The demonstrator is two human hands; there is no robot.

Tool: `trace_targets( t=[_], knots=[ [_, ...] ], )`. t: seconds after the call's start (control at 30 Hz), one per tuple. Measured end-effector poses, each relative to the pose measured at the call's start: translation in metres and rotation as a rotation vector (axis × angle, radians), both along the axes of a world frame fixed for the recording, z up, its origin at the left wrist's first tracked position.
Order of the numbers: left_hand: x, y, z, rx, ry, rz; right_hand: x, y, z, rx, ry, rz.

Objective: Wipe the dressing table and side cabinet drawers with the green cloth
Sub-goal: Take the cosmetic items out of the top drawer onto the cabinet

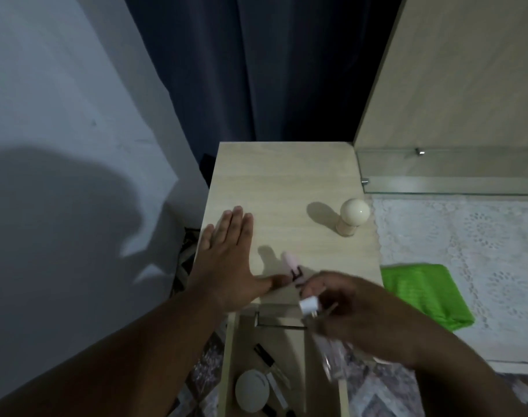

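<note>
At the centre of the view stands the pale wood side cabinet (283,176), its top serving as a counter, with a dark curtain (256,64) behind it at 12 o'clock and a grey wall (61,100) at 9 o'clock. Toward 3 o'clock lies the dressing table (467,236), covered by a white lace cloth, with a glass shelf (449,185) along its far edge. From 7 o'clock the left hand (226,260) reaches in and lies flat, palm down, on the counter's left edge, fingers (237,219) straight and close together, thumb stretched toward 3 o'clock. From 5 o'clock comes the right hand (340,299), blurred, its fingers curled around a small white-capped item (308,305) at the cabinet's near edge; what the item is cannot be told. On the lace at 4 o'clock the green cloth (425,293) lies folded, apart from both hands. Below, at 6 o'clock, an open drawer (229,356) holds a round white compact (252,391) and slim tubes. A cream ball-topped bottle (353,216) stands upright at the counter's right side. Between the hands lies a small pink item (289,261), just beside the left thumb.
</note>
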State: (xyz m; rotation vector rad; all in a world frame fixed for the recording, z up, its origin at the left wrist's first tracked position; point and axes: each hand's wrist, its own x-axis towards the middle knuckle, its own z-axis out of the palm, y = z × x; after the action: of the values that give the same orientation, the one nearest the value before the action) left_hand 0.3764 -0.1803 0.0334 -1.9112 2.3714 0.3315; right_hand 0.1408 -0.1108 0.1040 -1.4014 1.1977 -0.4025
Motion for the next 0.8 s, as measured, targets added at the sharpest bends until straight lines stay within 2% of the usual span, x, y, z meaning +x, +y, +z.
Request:
trace_targets(
  t=[0.17, 0.23, 0.43, 0.63, 0.7, 0.8],
  knots=[
    [-0.002, 0.001, -0.001, -0.013, 0.008, 0.029, 0.021, -0.050, 0.015, -0.244, 0.536, -0.101],
    [-0.002, 0.002, -0.001, -0.017, 0.008, 0.032, 0.027, -0.059, 0.006, -0.290, 0.657, -0.099],
    [-0.002, 0.003, -0.002, -0.028, 0.037, 0.039, 0.032, -0.061, -0.017, -0.367, 0.764, -0.122],
    [-0.002, 0.002, -0.001, -0.025, 0.005, 0.034, 0.024, -0.028, -0.021, -0.465, 0.857, -0.175],
    [-0.002, 0.002, -0.001, -0.017, 0.006, 0.032, 0.023, -0.009, -0.025, -0.544, 0.908, -0.148],
    [-0.002, 0.002, -0.001, -0.020, -0.008, 0.032, 0.020, 0.006, -0.043, -0.678, 0.860, -0.142]
  ],
)
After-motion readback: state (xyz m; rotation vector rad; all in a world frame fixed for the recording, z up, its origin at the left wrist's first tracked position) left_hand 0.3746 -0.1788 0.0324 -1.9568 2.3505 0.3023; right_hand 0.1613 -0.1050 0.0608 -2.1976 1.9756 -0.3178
